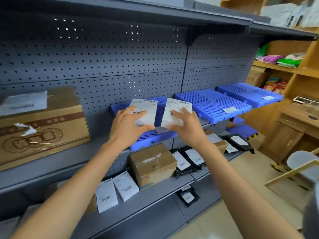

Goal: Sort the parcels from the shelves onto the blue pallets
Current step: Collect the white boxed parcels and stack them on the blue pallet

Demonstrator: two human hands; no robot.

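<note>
While each hand grips a small white labelled box, left hand (126, 125) and right hand (187, 128) set them side by side on the nearest blue slatted plastic pallet (151, 137); both boxes seem seated, so next: let go.

In front of me stands a grey metal shelving unit (51, 163) with a perforated back panel (103, 66), daylight pricking through some holes. To my right are wooden shelves (276, 66) and a wooden cabinet (283, 135) with drawers. The floor (250, 195) is pale tile, and a white chair (300, 161) sits near the cabinet
</note>
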